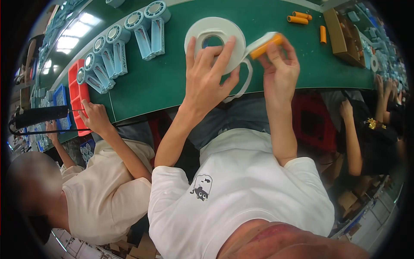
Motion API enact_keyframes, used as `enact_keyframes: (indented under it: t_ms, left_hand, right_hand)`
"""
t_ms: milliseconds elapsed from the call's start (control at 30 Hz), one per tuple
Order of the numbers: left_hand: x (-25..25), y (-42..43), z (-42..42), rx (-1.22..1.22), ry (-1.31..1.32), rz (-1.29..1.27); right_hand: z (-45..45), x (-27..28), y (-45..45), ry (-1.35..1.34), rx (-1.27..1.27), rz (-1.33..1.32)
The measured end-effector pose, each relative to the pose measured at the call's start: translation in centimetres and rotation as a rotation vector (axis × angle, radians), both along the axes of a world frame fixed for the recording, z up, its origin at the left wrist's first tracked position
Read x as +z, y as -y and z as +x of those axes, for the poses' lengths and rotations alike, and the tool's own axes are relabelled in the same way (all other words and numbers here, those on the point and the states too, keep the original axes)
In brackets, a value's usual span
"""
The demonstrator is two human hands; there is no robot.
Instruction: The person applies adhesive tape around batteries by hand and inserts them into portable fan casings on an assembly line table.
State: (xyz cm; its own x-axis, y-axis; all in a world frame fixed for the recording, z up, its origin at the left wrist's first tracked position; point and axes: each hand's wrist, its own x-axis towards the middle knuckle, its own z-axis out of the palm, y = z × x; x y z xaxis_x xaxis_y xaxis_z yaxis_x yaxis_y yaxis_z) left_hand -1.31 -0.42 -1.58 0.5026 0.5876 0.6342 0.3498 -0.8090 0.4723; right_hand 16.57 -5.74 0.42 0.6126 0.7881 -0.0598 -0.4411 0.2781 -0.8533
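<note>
My left hand [209, 69] rests over a wide roll of white tape [196, 32] on the green table, its fingers across the roll's face and the thumb near its lower right edge. My right hand [282, 62] pinches an orange cylindrical battery [260, 51] just right of the roll, slightly blurred. A white strip lies along the battery's upper side. A loose loop of pale strip [249, 77] hangs between the roll and the battery, down past the table's near edge.
Several light-blue handheld fans [157, 36] lie along the table's left side. Loose orange batteries [297, 20] and a cardboard box [340, 36] are at the right. At left, a co-worker's hand [95, 116] touches a red tray [75, 93]. Another person sits at right.
</note>
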Motion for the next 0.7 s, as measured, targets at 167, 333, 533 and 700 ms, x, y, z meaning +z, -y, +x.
enact_keyframes:
  t_ms: [167, 333, 533, 700]
  left_hand:
    - [-0.7, 0.7, 1.7, -0.080, -0.214, 0.016]
    - [-2.5, -2.1, 14.3, -0.335, -0.273, 0.132]
    - [4.9, -10.1, 9.8, -0.311, -0.067, 0.181]
    - [4.6, -33.0, -4.2, 0.521, -0.011, 0.089]
  right_hand:
    - [16.3, 0.9, 1.2, 0.151, -0.603, 0.440]
    - [16.8, 2.6, 3.4, 0.384, -0.619, 0.431]
    - [17.0, -0.7, 6.6, 0.418, -0.598, 0.276]
    - [15.9, -3.6, 7.6, 0.444, -0.564, 0.099]
